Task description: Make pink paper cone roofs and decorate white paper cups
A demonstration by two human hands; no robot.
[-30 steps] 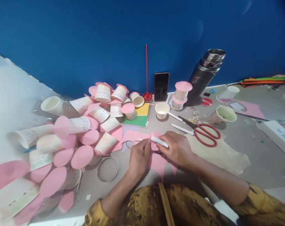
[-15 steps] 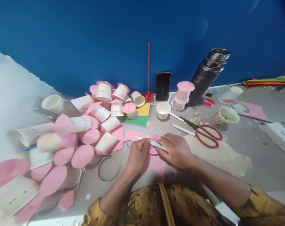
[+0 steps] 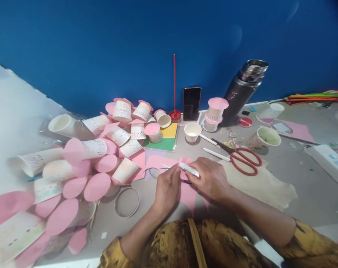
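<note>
My right hand (image 3: pixel 212 179) is closed around a small white tube (image 3: pixel 189 170) with faint print, perhaps glue. The tube's tip meets a round pink paper piece (image 3: pixel 184 161) in front of me. My left hand (image 3: pixel 168 186) pinches the edge of that paper beside the tip. A thin pointed pale thing (image 3: pixel 164 166) shows by the left fingers, its kind unclear. Beneath both hands lies a cut pink sheet (image 3: pixel 187 197). To the right of the right hand rest red-handled scissors (image 3: pixel 245 162) and a white pen (image 3: pixel 216 154).
Many paper cups with pink discs (image 3: pixel 97 186) crowd the left side. A paper ring (image 3: pixel 126 202) lies left of my left arm. At the back stand a white cup (image 3: pixel 192 132), a phone (image 3: pixel 191 104), stacked cups (image 3: pixel 216 111) and a dark flask (image 3: pixel 242 93). A power strip (image 3: pixel 332 160) lies far right.
The tube's angle has shifted and more of it shows. The pink round piece sits tilted differently, and my left hand has moved slightly right. The whole view has shifted a little.
</note>
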